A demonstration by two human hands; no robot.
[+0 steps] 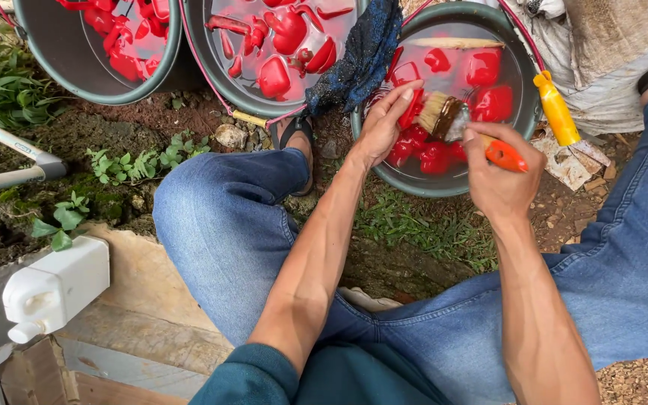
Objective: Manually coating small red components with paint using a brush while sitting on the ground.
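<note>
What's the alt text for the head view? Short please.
Seen from above, a seated person in blue jeans holds a red plastic piece in the left hand and an orange-handled paintbrush in the right hand, over a round grey bucket of water and more red pieces. Two similar buckets stand on the soil beside it.

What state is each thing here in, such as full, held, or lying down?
Right bucket: holds water and red parts.
Red part: held by left hand.
Brush: gripped by right hand, bristles at the part.
Middle bucket: filled, red parts soaking.
Blue cloth: draped over rims.
White jug: lying on its side, capped.
</note>
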